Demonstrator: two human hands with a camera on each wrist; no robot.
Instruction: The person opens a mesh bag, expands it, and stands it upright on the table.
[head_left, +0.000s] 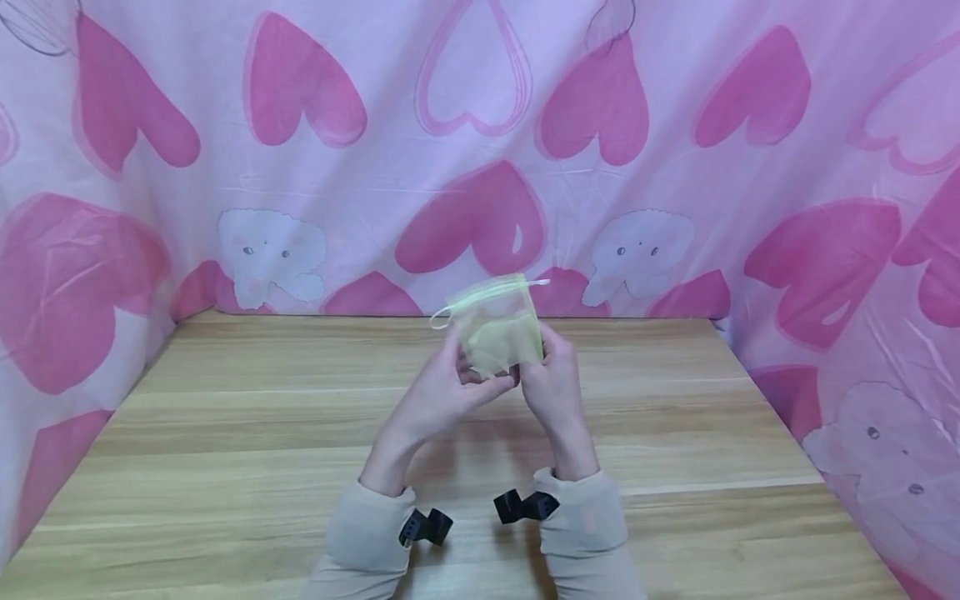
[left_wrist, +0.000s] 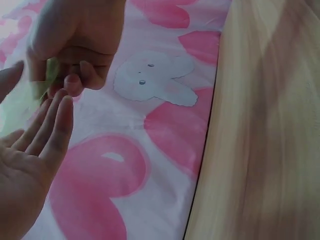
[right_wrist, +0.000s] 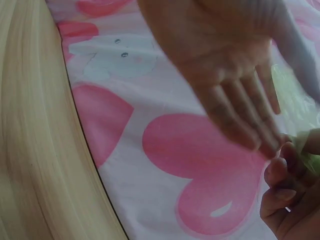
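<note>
A small, sheer yellow-green drawstring pouch [head_left: 498,329] is held up above the far part of the table, its white cord loops sticking out at both top corners. My right hand [head_left: 553,375] pinches the pouch's right side, fingers curled, as the right wrist view shows on that hand [right_wrist: 295,195]. At the pouch's left and underside is my left hand [head_left: 442,387]. Its fingers [left_wrist: 50,125] are straight in the left wrist view, with the tips near the right hand [left_wrist: 80,40]. Part of the left hand is hidden behind the pouch in the head view.
The wooden table [head_left: 262,467] lies below both hands. A pink curtain [head_left: 360,183] printed with hearts and white animal figures rises along the back and both sides. Black devices [head_left: 426,527] sit at both sleeve cuffs.
</note>
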